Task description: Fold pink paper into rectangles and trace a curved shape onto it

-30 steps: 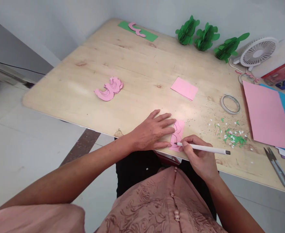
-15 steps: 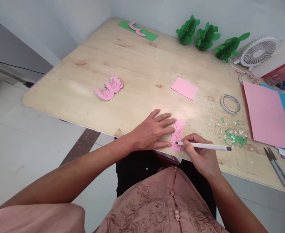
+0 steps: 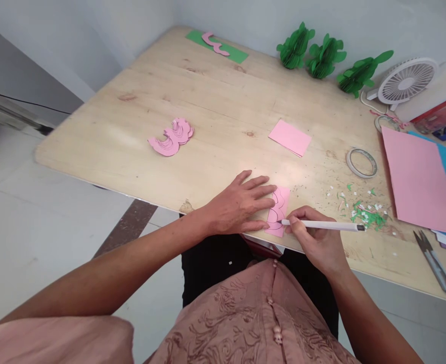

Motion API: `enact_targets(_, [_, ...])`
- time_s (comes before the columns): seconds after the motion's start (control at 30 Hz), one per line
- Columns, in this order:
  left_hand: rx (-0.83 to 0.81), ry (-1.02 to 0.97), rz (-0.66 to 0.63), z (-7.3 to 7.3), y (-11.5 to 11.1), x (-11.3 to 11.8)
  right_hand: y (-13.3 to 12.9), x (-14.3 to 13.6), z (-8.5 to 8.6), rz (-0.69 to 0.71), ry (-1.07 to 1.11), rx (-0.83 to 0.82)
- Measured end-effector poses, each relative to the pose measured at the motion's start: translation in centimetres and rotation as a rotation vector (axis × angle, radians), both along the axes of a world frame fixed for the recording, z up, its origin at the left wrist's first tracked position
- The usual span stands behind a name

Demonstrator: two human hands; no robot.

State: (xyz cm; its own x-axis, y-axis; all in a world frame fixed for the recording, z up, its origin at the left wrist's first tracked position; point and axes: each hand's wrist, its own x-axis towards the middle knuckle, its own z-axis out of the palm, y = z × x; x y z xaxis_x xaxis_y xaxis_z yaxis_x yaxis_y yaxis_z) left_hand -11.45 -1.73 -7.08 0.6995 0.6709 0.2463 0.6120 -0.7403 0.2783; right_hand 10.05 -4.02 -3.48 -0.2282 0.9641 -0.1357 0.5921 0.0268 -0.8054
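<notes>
My left hand point(image 3: 246, 205) lies flat with fingers spread, its fingertips on the left edge of a small pink paper strip point(image 3: 283, 202) at the table's front edge. Dark curved lines, like a row of scallops, run along the strip. A white pen point(image 3: 329, 225) with a dark end is pinched in my right hand point(image 3: 314, 242), its tip touching the lower part of the strip. Beyond lies a small stack of pink paper rectangles point(image 3: 290, 137). Off to the left sits a pile of wavy pink cut-outs point(image 3: 171, 137).
Right of the strip lie green and white paper scraps point(image 3: 370, 217), a tape roll point(image 3: 361, 163), large pink sheets point(image 3: 420, 177) and snips point(image 3: 432, 260). At the back stand green folded-paper shapes point(image 3: 295, 46) and a white fan point(image 3: 408, 81). A green strip point(image 3: 238, 54) lies far left.
The pen tip has shifted slightly up and right on the strip, my right hand moving with it. My left hand stays pressed in place on the paper.
</notes>
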Motion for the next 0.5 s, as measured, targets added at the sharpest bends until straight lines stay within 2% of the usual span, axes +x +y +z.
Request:
enact_targets(0.2, [-0.002,-0.003,0.002,0.0,0.0,0.0,0.0,-0.1,0.2,0.004,-0.047,0.043])
enact_targets(0.4, [-0.008,-0.006,0.000,0.1,-0.1,0.0,-0.4,-0.2,0.5,-0.070,-0.068,0.268])
enact_targets(0.5, [-0.012,-0.002,0.005,0.1,-0.1,0.1,-1.0,-0.1,0.2,-0.106,0.001,0.300])
